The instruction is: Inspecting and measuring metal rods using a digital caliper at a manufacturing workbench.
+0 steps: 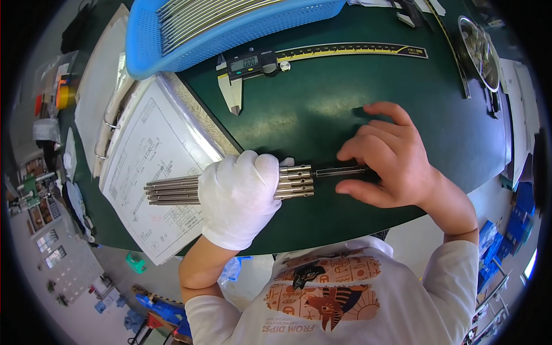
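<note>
My left hand (238, 192), in a white glove, is wrapped round a bundle of slim metal rods (296, 181). Their thicker ends, with small cross holes, point right, and the thinner ends stick out to the left over a drawing sheet. A slender dark tool with a pale outlined handle (340, 171) projects from the end of one upper rod. Around that tool's far end hovers my bare right hand (391, 158), thumb and fingers spread on either side, with a gap visible between them and the handle.
A digital caliper (270, 63) lies beyond the hands on the green tabletop (322, 86). Behind it, a blue plastic basket (247, 34) holds more rods. An open ring binder with drawings (167, 126) rests at left; a metal bowl of small parts (480, 52) stands far right.
</note>
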Demonstrator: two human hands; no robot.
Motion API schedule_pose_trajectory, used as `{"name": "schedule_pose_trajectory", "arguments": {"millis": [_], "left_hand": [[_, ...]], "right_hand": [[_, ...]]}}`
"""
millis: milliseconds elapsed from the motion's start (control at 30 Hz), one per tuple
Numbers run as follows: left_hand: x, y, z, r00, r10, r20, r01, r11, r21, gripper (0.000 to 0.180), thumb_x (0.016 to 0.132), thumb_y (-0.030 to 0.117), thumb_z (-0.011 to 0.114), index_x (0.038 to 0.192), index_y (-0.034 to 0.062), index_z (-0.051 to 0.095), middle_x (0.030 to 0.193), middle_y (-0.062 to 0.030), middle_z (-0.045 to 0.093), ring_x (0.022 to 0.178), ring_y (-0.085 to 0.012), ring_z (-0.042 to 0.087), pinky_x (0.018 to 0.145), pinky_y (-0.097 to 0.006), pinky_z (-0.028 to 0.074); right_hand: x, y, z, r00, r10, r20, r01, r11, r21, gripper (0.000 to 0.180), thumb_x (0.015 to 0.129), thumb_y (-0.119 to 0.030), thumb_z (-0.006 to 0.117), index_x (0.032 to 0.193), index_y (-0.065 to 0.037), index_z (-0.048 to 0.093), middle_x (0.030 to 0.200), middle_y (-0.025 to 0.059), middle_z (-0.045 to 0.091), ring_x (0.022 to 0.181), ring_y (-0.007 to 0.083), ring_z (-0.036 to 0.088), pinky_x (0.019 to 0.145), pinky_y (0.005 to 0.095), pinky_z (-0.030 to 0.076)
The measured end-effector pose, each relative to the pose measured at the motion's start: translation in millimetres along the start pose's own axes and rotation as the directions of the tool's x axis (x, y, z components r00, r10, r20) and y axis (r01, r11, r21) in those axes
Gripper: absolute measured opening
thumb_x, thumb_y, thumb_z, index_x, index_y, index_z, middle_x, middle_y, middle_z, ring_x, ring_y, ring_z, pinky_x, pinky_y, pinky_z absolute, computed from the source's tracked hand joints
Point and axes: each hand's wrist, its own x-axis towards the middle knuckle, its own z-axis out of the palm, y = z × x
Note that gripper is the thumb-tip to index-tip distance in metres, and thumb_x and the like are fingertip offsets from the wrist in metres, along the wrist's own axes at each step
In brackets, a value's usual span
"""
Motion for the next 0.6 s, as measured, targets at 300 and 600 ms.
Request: {"name": "schedule_pose_trajectory", "arguments": {"millis": [300,600], "left_hand": [[0.9,-1.1,-0.7,1.0,0.013,0.007,-0.013,1.0,-0.017,0.03,0.077,0.027,0.07,0.064,0.0098,0.049,0.057,-0.0038,0.047,0.048,-0.0228,0.052,0.043,-0.037,0.04],[0.6,-0.1,0.4,1.0,0.003,-0.018,-0.003,1.0,-0.022,0.029,0.078,0.027,0.069,0.064,0.0103,0.049,0.057,-0.0041,0.047,0.048,-0.0226,0.052,0.044,-0.036,0.041]], "right_hand": [[-1.2,1.8,3.3,0.998,-0.052,-0.027,0.051,0.997,-0.05,0.025,0.074,-0.027,0.073,0.075,-0.01,0.055,0.065,0.0029,0.054,0.057,0.0212,0.055,0.083,0.0419,0.046],[-1.2,2.0,3.5,0.998,-0.066,-0.02,0.064,0.994,-0.087,0.023,0.074,-0.024,0.073,0.072,-0.01,0.054,0.064,0.0031,0.054,0.057,0.0211,0.055,0.083,0.0421,0.046]]}}
